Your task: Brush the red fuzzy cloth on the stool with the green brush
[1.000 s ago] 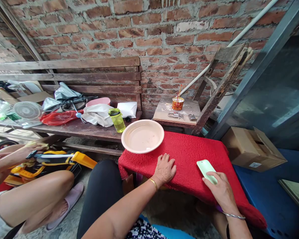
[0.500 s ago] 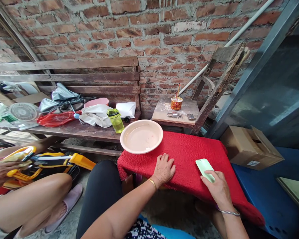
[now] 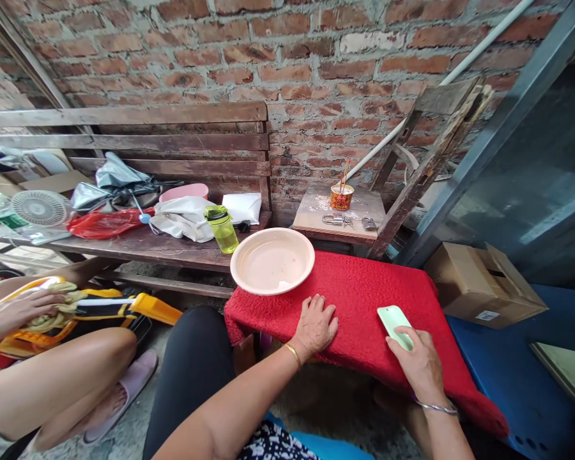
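My left hand (image 3: 316, 326) lies flat on the red cloth (image 3: 359, 287), its fingers slightly spread and nothing in it. In my right hand (image 3: 421, 364) is a pale green phone (image 3: 393, 322), gripped by its near end between thumb and fingers, just over the cloth. A wide cream basin (image 3: 272, 259) with clear water and a small white bit in it stands beyond my left hand, at the cloth's far left corner. Close behind the basin, a green water bottle (image 3: 222, 231) stands on the wooden bench.
An incense cup (image 3: 341, 197) and padlocks (image 3: 368, 223) sit on a small wooden board ahead. A cardboard box (image 3: 483, 284) stands on a blue surface at right. The bench (image 3: 191, 250) holds a fan, bags and an umbrella. At left, another person's hand (image 3: 33, 306) wipes a yellow-black object with a cloth.
My hands and the phone have stayed in place; the view has shifted slightly. At left, the other person's hand and cloth have moved along the yellow-black object.
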Motion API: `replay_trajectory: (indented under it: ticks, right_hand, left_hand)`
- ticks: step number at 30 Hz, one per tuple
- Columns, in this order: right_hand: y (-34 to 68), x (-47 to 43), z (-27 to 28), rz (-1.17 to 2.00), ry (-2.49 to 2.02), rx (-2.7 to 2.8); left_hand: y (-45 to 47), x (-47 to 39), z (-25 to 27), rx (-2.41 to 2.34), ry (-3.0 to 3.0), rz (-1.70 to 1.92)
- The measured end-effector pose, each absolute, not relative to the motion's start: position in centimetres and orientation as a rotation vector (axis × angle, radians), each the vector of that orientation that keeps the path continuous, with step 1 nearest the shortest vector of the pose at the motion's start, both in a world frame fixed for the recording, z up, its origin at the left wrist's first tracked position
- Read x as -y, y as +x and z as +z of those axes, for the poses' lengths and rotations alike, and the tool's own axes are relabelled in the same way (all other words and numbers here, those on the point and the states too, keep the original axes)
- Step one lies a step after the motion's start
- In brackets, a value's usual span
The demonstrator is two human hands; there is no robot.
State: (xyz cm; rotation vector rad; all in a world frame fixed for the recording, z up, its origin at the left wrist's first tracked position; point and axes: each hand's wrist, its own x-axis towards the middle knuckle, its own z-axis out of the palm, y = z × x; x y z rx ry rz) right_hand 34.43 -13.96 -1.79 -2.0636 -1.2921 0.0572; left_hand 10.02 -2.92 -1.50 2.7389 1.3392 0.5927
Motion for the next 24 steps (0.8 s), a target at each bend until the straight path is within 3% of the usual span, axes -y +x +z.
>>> replay_trajectory:
  ticks: [15,24]
  right_hand:
    - [33.7,13.8,-1.6,-0.049,-2.168,1.271]
    - [36.8,13.9,-0.9,0.077,-2.231,1.093]
  left_hand:
    - [10.1,3.0,-2.1,-1.326,2.723,0.67]
    - [10.1,2.9,-2.0,-1.312,2.711,0.684]
